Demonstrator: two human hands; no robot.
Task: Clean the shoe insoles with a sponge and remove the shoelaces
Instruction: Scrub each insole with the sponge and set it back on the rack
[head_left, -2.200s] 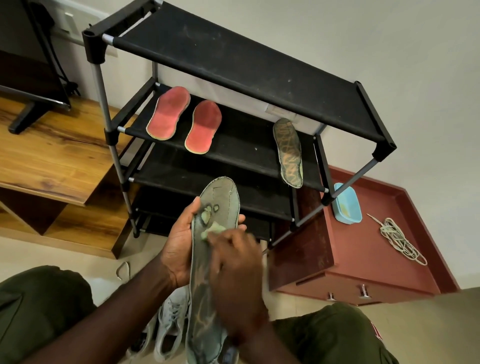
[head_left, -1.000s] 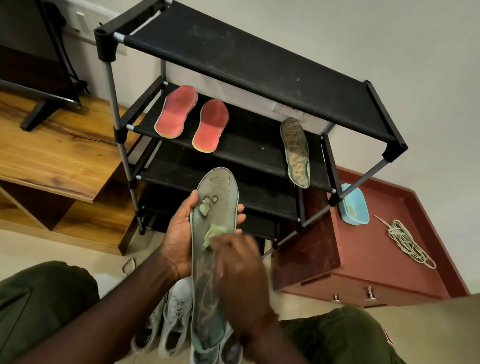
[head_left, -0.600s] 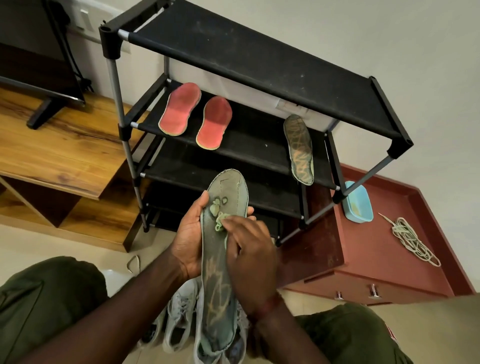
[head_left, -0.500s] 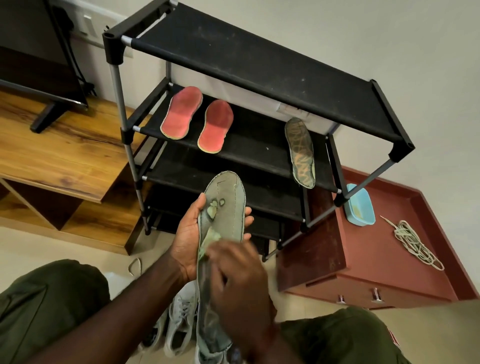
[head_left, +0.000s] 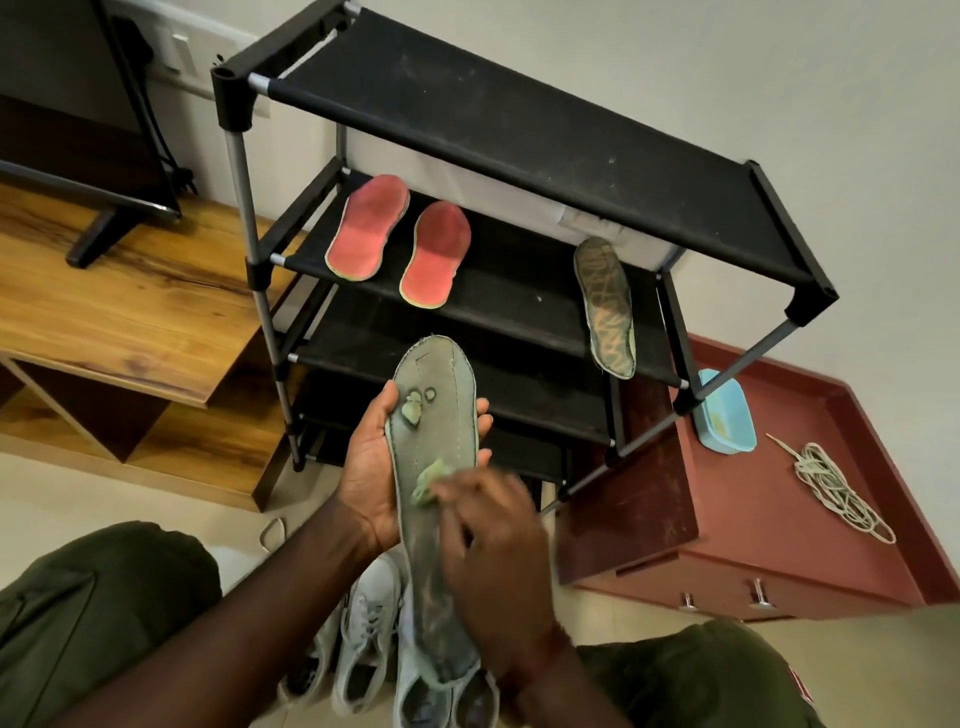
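My left hand (head_left: 371, 467) grips a worn grey-green insole (head_left: 439, 415) from beneath, its toe end pointing up at the rack. My right hand (head_left: 493, 540), blurred, presses a small pale green sponge (head_left: 428, 480) against the middle of that insole. Two red insoles (head_left: 400, 241) and a patterned dark insole (head_left: 605, 306) lie on the second shelf of the black shoe rack (head_left: 519, 130). A bundle of pale shoelaces (head_left: 831, 491) rests on the red cabinet (head_left: 779, 519). Grey-white sneakers (head_left: 363, 644) stand on the floor below my hands.
A light blue tub (head_left: 724, 418) sits on the red cabinet beside the rack's right leg. A wooden TV unit (head_left: 104, 312) with a screen stands to the left. My knees in olive trousers frame the bottom of the view.
My right hand has rubbed the sponge up and down along the insole. It now sits near the insole's middle. My left hand keeps the same hold.
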